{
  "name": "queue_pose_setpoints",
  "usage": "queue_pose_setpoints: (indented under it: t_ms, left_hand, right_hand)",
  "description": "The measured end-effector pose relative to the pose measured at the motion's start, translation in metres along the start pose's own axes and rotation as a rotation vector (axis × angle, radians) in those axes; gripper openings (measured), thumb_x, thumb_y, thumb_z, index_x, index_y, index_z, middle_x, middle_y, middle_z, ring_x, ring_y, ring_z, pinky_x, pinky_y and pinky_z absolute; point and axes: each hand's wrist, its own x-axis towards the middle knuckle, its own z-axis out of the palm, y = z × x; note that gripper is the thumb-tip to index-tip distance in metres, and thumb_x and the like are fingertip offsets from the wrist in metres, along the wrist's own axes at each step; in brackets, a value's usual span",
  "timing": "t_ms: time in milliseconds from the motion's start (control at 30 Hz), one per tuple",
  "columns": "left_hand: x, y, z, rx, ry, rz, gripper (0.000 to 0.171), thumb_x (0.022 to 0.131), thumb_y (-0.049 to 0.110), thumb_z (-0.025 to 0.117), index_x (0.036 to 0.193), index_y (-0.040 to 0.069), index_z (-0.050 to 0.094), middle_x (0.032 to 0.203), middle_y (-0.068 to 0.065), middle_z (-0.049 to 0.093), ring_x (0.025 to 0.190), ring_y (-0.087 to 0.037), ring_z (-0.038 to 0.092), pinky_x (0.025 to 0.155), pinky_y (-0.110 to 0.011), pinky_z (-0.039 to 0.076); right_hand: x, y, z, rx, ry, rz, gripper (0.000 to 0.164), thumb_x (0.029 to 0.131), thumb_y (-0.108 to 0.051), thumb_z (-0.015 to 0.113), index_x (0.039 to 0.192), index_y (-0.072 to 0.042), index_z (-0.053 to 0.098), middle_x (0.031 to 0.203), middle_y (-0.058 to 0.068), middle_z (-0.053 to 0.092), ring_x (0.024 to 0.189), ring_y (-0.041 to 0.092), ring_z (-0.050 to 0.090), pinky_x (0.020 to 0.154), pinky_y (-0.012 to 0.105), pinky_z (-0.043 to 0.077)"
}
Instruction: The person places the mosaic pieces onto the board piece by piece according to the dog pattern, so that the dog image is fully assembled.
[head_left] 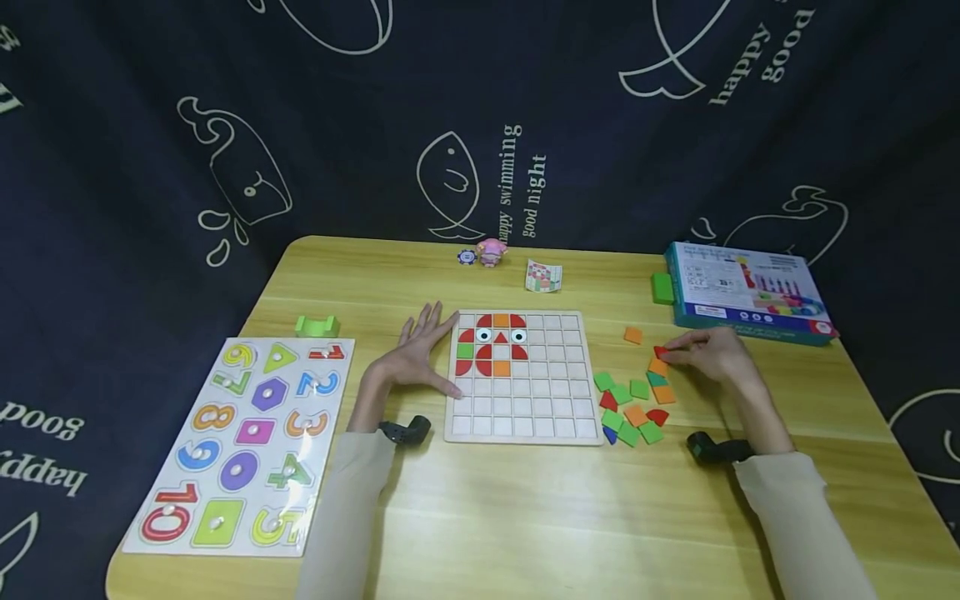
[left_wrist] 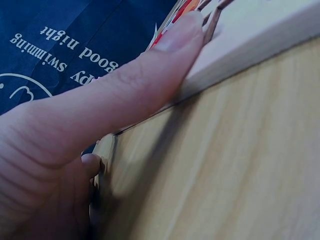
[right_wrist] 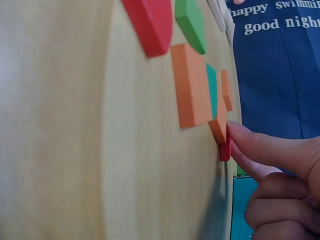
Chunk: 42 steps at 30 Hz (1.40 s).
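A wooden grid board (head_left: pixel 532 408) lies mid-table, its upper left cells filled with red, orange and green tiles and two round eye tiles (head_left: pixel 483 336). My left hand (head_left: pixel 412 357) spreads its fingers at the board's left edge. In the left wrist view its thumb (left_wrist: pixel 145 82) rests on the board's rim. To the right of the board, my right hand (head_left: pixel 712 354) pinches a small red tile (right_wrist: pixel 226 150) between thumb and finger. That tile is close beside an orange tile (right_wrist: pixel 218 125) on the table; whether they touch I cannot tell.
Loose green, orange and red tiles (head_left: pixel 628 433) lie between board and right hand. A number puzzle board (head_left: pixel 255 425) covers the left side. Behind stand a pink figurine (head_left: pixel 491 252), a pattern card (head_left: pixel 543 277), green blocks (head_left: pixel 662 288) and a box (head_left: pixel 750 292).
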Motion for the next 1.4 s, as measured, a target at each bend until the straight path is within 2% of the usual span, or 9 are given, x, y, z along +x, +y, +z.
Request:
queue_pose_setpoints:
  t_ms: [133, 200, 367, 433, 533, 667, 867, 1200, 1400]
  left_hand:
    - [-0.001, 0.0, 0.0, -0.005, -0.002, -0.003, 0.135, 0.053, 0.06, 0.087, 0.156, 0.029, 0.005, 0.163, -0.007, -0.018, 0.15, -0.024, -0.022, 0.122, -0.049, -0.014]
    - [-0.001, 0.001, 0.0, -0.01, -0.002, -0.002, 0.135, 0.053, 0.06, 0.087, 0.156, 0.029, 0.005, 0.163, -0.007, -0.018, 0.15, -0.024, -0.022, 0.122, -0.049, -0.014]
    - [-0.001, 0.001, 0.0, -0.009, -0.002, 0.009, 0.135, 0.054, 0.058, 0.088, 0.156, 0.027, 0.006, 0.163, -0.008, -0.017, 0.15, -0.026, -0.022, 0.122, -0.051, -0.014]
    - [-0.001, 0.001, 0.0, -0.006, -0.003, 0.008, 0.135, 0.054, 0.058, 0.088, 0.156, 0.027, 0.006, 0.163, -0.008, -0.018, 0.15, -0.026, -0.022, 0.122, -0.051, -0.013]
    - [-0.002, 0.002, -0.001, -0.005, -0.004, 0.008, 0.135, 0.054, 0.057, 0.088, 0.156, 0.026, 0.006, 0.163, -0.009, -0.018, 0.15, -0.026, -0.022, 0.122, -0.051, -0.013]
    - [-0.003, 0.002, -0.002, -0.009, -0.003, 0.012, 0.135, 0.054, 0.057, 0.088, 0.157, 0.025, 0.006, 0.163, -0.01, -0.017, 0.15, -0.028, -0.021, 0.122, -0.052, -0.013]
    - [-0.001, 0.001, -0.001, 0.001, -0.005, 0.006, 0.136, 0.053, 0.06, 0.087, 0.156, 0.027, 0.005, 0.163, -0.008, -0.018, 0.15, -0.026, -0.022, 0.122, -0.051, -0.013]
    - [-0.002, 0.002, -0.001, -0.014, 0.0, 0.015, 0.135, 0.053, 0.057, 0.088, 0.156, 0.025, 0.007, 0.163, -0.01, -0.017, 0.15, -0.027, -0.021, 0.122, -0.052, -0.013]
    - [-0.003, 0.003, -0.001, -0.006, -0.001, 0.009, 0.134, 0.055, 0.056, 0.088, 0.156, 0.025, 0.006, 0.163, -0.01, -0.017, 0.15, -0.027, -0.021, 0.122, -0.051, -0.013]
  right_hand:
    - [0.001, -0.001, 0.001, -0.009, 0.0, 0.003, 0.045, 0.083, -0.043, 0.073, 0.104, -0.003, 0.073, 0.116, 0.018, 0.069, 0.115, 0.035, 0.05, 0.089, 0.043, 0.041]
    - [0.002, 0.001, 0.001, 0.009, -0.002, 0.012, 0.047, 0.083, -0.043, 0.073, 0.104, -0.001, 0.072, 0.12, 0.021, 0.067, 0.119, 0.037, 0.049, 0.094, 0.047, 0.04]
    - [0.0, 0.009, -0.001, 0.0, 0.018, 0.035, 0.059, 0.082, -0.051, 0.071, 0.106, 0.003, 0.068, 0.124, 0.026, 0.057, 0.11, 0.034, 0.049, 0.085, 0.038, 0.041]
    - [-0.001, 0.012, -0.002, -0.01, 0.022, 0.039, 0.06, 0.083, -0.053, 0.069, 0.108, 0.002, 0.068, 0.117, 0.02, 0.058, 0.1, 0.03, 0.048, 0.079, 0.034, 0.039]
    - [-0.001, 0.015, -0.005, -0.005, -0.006, 0.017, 0.056, 0.085, -0.05, 0.069, 0.118, -0.005, 0.066, 0.088, 0.009, 0.058, 0.081, 0.023, 0.047, 0.071, 0.031, 0.032]
    - [0.002, 0.014, -0.009, -0.01, -0.091, -0.032, 0.057, 0.085, -0.045, 0.07, 0.131, -0.013, 0.059, 0.064, -0.003, 0.041, 0.066, 0.019, 0.04, 0.069, 0.033, 0.026]
    - [0.005, 0.012, -0.011, -0.011, -0.188, -0.094, 0.053, 0.084, -0.033, 0.073, 0.13, -0.009, 0.061, 0.065, -0.003, 0.038, 0.063, 0.017, 0.039, 0.063, 0.031, 0.028]
    - [0.004, 0.019, -0.014, -0.036, -0.13, -0.074, 0.055, 0.08, -0.04, 0.077, 0.121, -0.005, 0.064, 0.065, -0.003, 0.037, 0.062, 0.016, 0.037, 0.058, 0.03, 0.026]
    - [0.003, 0.021, -0.014, -0.045, -0.121, -0.113, 0.051, 0.08, -0.038, 0.077, 0.117, -0.005, 0.066, 0.065, -0.003, 0.035, 0.06, 0.016, 0.036, 0.056, 0.031, 0.025]
